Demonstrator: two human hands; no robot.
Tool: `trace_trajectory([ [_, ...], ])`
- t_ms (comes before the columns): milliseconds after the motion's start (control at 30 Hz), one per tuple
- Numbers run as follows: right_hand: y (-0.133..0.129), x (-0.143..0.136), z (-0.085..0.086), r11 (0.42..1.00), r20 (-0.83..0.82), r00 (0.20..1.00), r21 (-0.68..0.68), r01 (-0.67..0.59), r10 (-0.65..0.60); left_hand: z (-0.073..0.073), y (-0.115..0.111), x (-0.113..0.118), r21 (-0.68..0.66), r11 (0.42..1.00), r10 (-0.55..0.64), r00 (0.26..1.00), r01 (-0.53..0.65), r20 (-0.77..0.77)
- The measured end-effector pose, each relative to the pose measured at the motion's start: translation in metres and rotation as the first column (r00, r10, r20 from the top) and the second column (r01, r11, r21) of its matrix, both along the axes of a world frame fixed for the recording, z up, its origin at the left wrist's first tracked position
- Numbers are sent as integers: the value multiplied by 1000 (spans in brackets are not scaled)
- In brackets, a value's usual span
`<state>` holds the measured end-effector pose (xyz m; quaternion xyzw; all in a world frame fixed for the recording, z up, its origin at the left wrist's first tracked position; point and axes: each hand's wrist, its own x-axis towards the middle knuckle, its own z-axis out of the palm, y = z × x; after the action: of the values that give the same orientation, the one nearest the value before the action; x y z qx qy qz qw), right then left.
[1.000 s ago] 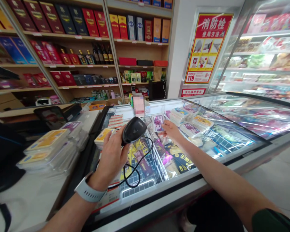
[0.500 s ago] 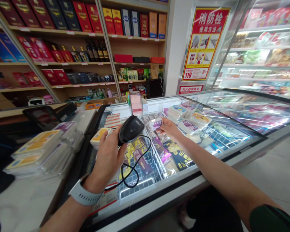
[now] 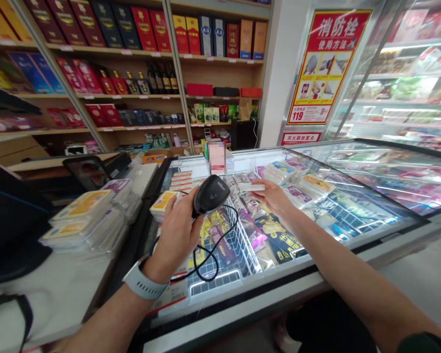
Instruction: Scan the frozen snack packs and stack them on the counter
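Observation:
My left hand [image 3: 178,230], with a pale watch band on its wrist, is closed around a black barcode scanner [image 3: 211,194] above the glass top of a chest freezer [image 3: 202,314]. The scanner's black cable [image 3: 216,267] loops down below it. Farther right, my right hand [image 3: 272,196] pinches a small flat clear plastic pack [image 3: 250,187], seen nearly edge-on. Its fingertips grip the pack's right end, and the pack is apart from the scanner. By my left hand's knuckles lies a yellow-labelled pack [image 3: 165,202].
Stacked plastic packs [image 3: 86,215] stand on the white counter [image 3: 69,279] at left. Wire baskets [image 3: 242,245] in the freezer hold bagged foods and more packs. A small pixelated sign [image 3: 217,158] stands at the freezer's back edge. Shelves [image 3: 132,51] with boxes line the wall.
The pack in my right hand has tilted from showing its purple label to nearly edge-on. My left hand still holds the scanner. The whole view has shifted, so things appear farther right.

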<state>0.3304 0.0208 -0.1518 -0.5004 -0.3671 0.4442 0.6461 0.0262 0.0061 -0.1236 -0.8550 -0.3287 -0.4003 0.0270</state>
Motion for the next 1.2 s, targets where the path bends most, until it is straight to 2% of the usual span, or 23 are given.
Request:
trace_trajectory([
  [267,-6,2,5,997,-8,997,26,-71,71,-2,-3,0,-35,999,18,1000,-18,-6],
  [433,-3,5,4,996,12,999,69,-49,48,-2,-4,1,-48,998,26,999,-27,-19],
  [567,-4,5,8,998,-6,999,53,-36,36,-1,-4,2,-59,998,32,999,-33,-26],
  [767,-10,-2,15,982,98,993,167,-88,72,-1,-6,2,-68,997,30,999,-32,-28],
  [1033,-12,6,16,989,215,968,40,-140,128,-1,-4,3,-62,998,28,999,-30,-23],
  [1200,-13,1,15,992,363,930,81,-100,64,-3,-2,4,-54,998,33,999,-34,-30],
])
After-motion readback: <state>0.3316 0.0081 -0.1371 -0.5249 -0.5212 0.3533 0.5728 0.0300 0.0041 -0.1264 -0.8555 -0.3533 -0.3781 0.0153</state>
